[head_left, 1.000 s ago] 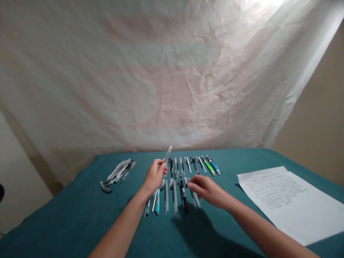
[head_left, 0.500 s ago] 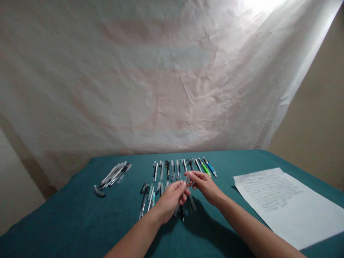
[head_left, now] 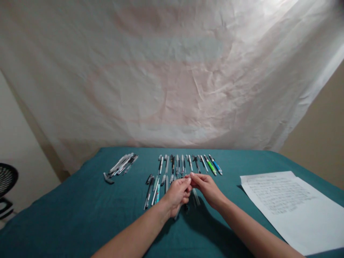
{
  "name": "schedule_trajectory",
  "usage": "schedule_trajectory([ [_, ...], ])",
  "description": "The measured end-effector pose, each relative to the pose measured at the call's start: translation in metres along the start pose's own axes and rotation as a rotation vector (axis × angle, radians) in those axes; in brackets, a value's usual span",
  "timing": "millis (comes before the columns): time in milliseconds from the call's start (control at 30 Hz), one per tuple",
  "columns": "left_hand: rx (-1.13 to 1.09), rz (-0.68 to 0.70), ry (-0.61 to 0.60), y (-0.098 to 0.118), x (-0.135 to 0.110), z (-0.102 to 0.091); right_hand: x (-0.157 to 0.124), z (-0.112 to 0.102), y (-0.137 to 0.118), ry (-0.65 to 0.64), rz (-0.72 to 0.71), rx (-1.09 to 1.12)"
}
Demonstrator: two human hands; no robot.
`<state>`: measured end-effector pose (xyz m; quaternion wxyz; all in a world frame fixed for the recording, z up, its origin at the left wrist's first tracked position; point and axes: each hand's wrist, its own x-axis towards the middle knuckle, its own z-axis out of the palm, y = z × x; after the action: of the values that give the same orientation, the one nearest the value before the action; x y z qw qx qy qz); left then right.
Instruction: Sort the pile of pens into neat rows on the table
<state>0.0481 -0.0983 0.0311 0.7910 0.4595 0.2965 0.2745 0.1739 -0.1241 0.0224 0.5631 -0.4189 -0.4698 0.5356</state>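
Note:
My left hand (head_left: 178, 193) is closed around a slim clear pen (head_left: 176, 214), whose lower end shows below the palm. Fingertips of my right hand (head_left: 201, 182) are pinched together against the left thumb and forefinger, at the pen's upper end; what lies between them is mostly hidden. Under both hands a row of pens lies on the cloth, partly covered; a clear pen (head_left: 196, 197) shows below the right fingers. At the row's left are a dark-capped pen (head_left: 147, 195), a white pen (head_left: 155, 193) and a turquoise pen (head_left: 158, 194).
Behind my hands runs another row of pens, with a green pen (head_left: 211, 165) and a blue pen (head_left: 216, 165) at its right end. A pile of pens (head_left: 122, 165) lies left. Written-on paper sheets (head_left: 295, 211) cover the right of the green cloth (head_left: 80, 215). A black fan (head_left: 7, 179) stands far left.
The view has turned slightly left, bringing the fan in. My hands have drawn closer together, and the thin piece that showed between the fingertips is now covered.

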Motion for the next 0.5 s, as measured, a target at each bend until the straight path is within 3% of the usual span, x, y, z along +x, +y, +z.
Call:
schedule_trajectory([
  [500, 0.121, -0.010, 0.005, -0.0021, -0.0036, -0.0003, -0.0008, 0.0078, -0.0012, 0.068, -0.043, -0.059],
])
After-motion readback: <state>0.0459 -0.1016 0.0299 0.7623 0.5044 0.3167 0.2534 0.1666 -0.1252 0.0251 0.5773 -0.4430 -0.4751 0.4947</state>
